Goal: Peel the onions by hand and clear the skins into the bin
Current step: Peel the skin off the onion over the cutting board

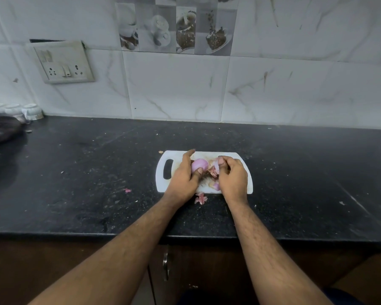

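A pale purple onion [199,164] is held over the white cutting board [235,155], gripped by my left hand [183,179] with the thumb pressed on its near side. My right hand [233,176] pinches a strip of onion skin [213,168] that hangs off the onion's right side. More pink skin [216,186] lies on the board between my hands. Another scrap of skin [201,198] lies on the black counter just in front of the board. No bin is in view.
The board lies on a black stone counter [97,172] against a tiled wall. A small pink scrap [127,190] lies left of the board. White cups [32,111] and a dark bag [2,130] sit at the far left. A cabinet handle [165,263] shows below.
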Tool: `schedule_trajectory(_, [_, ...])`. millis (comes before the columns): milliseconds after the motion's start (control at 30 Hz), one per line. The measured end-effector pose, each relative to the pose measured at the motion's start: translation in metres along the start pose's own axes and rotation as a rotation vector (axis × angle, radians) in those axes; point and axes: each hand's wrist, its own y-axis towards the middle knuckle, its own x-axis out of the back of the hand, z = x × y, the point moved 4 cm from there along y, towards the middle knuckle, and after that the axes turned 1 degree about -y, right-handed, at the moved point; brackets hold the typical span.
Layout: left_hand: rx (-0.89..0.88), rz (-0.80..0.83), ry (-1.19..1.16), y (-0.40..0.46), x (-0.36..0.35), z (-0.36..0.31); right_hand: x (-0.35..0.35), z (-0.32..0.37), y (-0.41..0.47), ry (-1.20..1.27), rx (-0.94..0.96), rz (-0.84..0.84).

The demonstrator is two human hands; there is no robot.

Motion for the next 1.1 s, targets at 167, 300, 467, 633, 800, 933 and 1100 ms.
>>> schedule_trajectory(167, [-0.043,-0.013,0.092,0.003,0.000,0.001,-0.013,0.011,-0.005,-0.383,0.269,0.111])
schedule_trajectory(300, [0.014,-0.050,-0.024,0.003,0.004,0.006,-0.017,0.014,-0.008,-0.387,0.381,0.123])
schedule_trajectory(467, [-0.027,-0.021,0.013,0.002,0.000,0.007,-0.013,0.004,0.001,-0.241,0.201,0.089])
schedule_trajectory(633, [-0.022,-0.027,0.004,0.002,-0.001,0.009,-0.018,0.003,-0.002,-0.243,0.224,0.215])
schedule_trajectory(800, [0.000,0.049,-0.067,0.002,-0.001,0.006,-0.022,-0.001,0.000,-0.384,0.235,0.295])
schedule_trajectory(933, [-0.023,0.042,0.008,0.004,0.000,0.005,-0.021,0.001,-0.002,-0.378,0.244,0.281])
schedule_trajectory(1100, [-0.019,0.004,-0.031,0.004,0.002,0.006,-0.020,0.008,-0.005,-0.499,0.252,0.242])
